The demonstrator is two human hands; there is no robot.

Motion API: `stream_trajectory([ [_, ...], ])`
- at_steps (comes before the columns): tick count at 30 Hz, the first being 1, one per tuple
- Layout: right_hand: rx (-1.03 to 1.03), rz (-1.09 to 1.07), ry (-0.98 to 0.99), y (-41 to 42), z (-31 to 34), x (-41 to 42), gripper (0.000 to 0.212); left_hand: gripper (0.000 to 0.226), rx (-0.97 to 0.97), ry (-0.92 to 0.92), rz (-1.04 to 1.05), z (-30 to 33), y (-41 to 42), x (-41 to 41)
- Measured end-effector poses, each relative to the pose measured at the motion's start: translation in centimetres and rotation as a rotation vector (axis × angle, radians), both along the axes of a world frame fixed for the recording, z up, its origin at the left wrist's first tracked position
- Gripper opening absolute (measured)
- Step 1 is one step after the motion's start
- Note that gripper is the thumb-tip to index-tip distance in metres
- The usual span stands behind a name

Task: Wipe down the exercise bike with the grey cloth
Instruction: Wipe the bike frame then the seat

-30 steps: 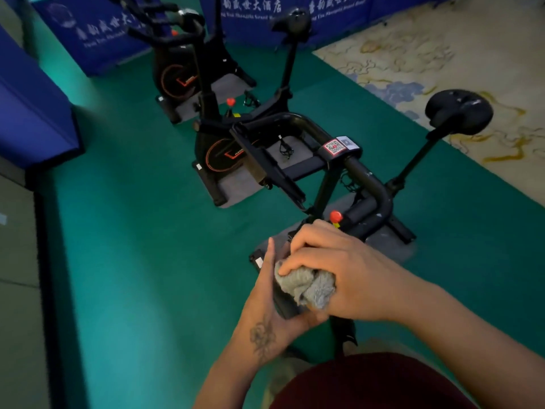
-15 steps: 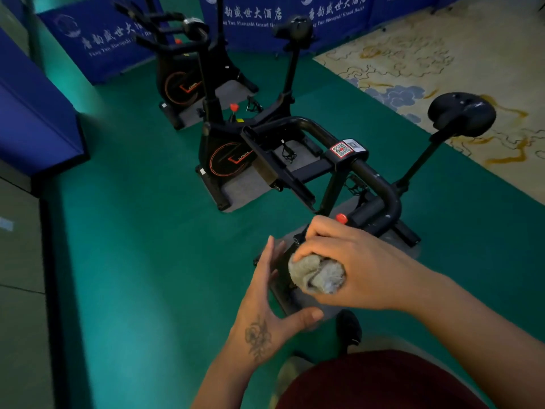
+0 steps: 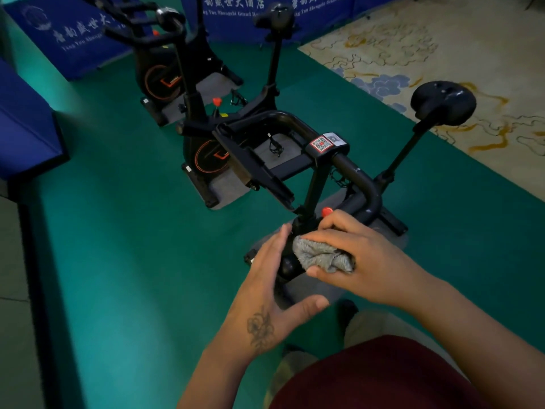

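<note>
A black exercise bike (image 3: 351, 172) stands right in front of me, its handlebars near and its saddle (image 3: 442, 103) at the far right. My right hand (image 3: 362, 258) grips a bunched grey cloth (image 3: 321, 256) low beside the bike's upright post, just under a red knob (image 3: 326, 211). My left hand (image 3: 271, 287) is beside the cloth with straight fingers and spread thumb, its fingertips by the dark frame; whether they touch it I cannot tell.
Two more black bikes (image 3: 206, 134) (image 3: 165, 54) stand in a row behind on grey mats. Green flooring (image 3: 118, 231) spreads left, a patterned carpet (image 3: 442, 48) lies far right, blue banners (image 3: 76, 33) line the back, and a blue panel (image 3: 26, 122) juts out at left.
My right hand carried the cloth up out of my left palm toward the post. My left hand opened and stayed beside it. The view moved slightly closer.
</note>
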State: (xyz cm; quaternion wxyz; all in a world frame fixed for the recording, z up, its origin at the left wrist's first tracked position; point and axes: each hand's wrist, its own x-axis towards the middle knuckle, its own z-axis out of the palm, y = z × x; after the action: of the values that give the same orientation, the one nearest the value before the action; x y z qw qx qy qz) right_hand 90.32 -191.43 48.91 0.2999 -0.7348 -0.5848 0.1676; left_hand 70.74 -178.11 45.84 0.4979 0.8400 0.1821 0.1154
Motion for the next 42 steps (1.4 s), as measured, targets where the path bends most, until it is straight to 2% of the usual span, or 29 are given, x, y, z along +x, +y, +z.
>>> stream_trajectory([
  [8, -0.051, 0.062, 0.009, 0.4, -1.1, 2.2, 0.049, 0.101, -0.013, 0.023, 0.156, -0.2, -1.7, 1.2],
  [13, -0.140, 0.072, -0.097, -0.7, -2.3, 6.2, 0.051, 0.101, -0.057, 0.039, 0.286, 0.1, -2.9, 1.7],
  [19, -0.185, 0.061, -0.155, -1.4, -2.3, 8.9, 0.051, 0.097, 0.080, 0.186, 0.223, 1.8, -1.9, 2.4],
  [25, -0.143, 0.157, -0.074, 0.3, -2.0, 3.9, 0.046, 0.096, 0.116, 0.256, 0.177, 2.5, -1.3, 4.6],
  [32, -0.165, 0.057, -0.025, -1.0, -3.6, 6.4, 0.056, 0.106, 0.154, 0.348, 0.075, 3.5, -0.5, 5.0],
  [39, -0.116, -0.302, -0.041, -3.1, -4.7, 8.7, 0.047, 0.119, 0.188, 0.409, -0.091, 4.0, 0.6, 6.8],
  [42, -0.060, -0.336, -0.071, -2.4, -4.5, 6.8, 0.047, 0.117, 0.138, 0.386, -0.122, 3.8, 1.0, 7.3],
])
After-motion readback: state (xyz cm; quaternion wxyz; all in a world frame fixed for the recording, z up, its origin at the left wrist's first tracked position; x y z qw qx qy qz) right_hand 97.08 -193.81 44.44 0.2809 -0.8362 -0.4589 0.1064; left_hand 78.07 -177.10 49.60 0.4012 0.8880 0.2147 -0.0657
